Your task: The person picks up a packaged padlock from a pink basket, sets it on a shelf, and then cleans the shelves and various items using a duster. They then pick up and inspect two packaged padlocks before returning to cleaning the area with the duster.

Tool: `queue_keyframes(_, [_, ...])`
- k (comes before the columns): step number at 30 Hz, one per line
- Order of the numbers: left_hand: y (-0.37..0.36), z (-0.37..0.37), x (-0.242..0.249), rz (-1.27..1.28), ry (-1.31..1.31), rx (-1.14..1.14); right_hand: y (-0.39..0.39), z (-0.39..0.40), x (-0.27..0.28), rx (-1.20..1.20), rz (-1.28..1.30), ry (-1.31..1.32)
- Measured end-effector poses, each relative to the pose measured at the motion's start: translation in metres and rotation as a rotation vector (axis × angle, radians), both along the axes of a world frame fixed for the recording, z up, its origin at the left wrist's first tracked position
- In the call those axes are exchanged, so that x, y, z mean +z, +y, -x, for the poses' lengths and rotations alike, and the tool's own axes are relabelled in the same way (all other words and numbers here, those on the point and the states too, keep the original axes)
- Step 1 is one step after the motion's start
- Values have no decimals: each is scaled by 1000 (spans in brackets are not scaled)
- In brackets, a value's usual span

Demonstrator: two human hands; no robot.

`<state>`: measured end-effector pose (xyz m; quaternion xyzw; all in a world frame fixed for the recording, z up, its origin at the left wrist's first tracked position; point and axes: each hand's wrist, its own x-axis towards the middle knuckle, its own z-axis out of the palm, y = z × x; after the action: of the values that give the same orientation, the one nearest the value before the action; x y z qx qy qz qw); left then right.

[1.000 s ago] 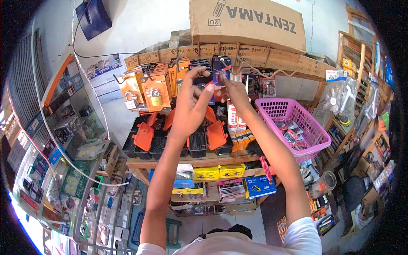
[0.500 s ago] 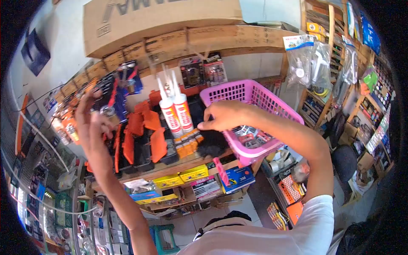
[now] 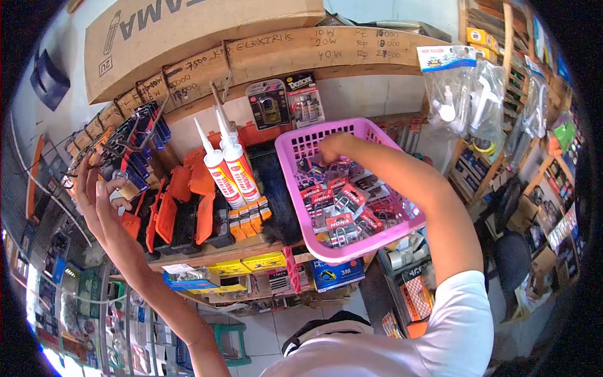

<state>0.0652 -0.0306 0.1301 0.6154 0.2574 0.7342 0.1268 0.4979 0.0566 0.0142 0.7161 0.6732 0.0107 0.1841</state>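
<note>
Dipping into the central pink basket of "HONA" packs is the right hand — grip unclear. The left hand is spread, frame left.

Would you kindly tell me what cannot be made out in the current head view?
In the head view:
Right hand in the pink plastic basket: its own back hides fingertips and any grip.
Left hand: fingers overlap the dark-blue hanging packs; contact unclear.
Wooden beam: leftmost handwriting too small.
Brown cardboard box: top edge cuts its lettering.
</note>
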Motion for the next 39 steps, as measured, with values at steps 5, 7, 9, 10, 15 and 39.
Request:
queue_keyframes(5, [-27,-3,-6,-75,22,320,62,-2,-36,-59,260,192])
queue_keyframes(7, [-41,-5,-15,-120,-15,349,74,0,-48,2,204,121])
queue_keyframes(9, [-49,-10,-29,-199,-100,317,78,-5,-60,63,75,-21])
queue_keyframes(10, [-52,-11,-37,-190,-96,314,71,0,-55,61,84,-17])
queue_keyframes(15, [-47,-27,-72,-240,7,60,50,11,-52,39,62,-30])
queue_keyframes(39, [-87,-109,-141,260,419,-993,-269,139,61,350,-504,950])
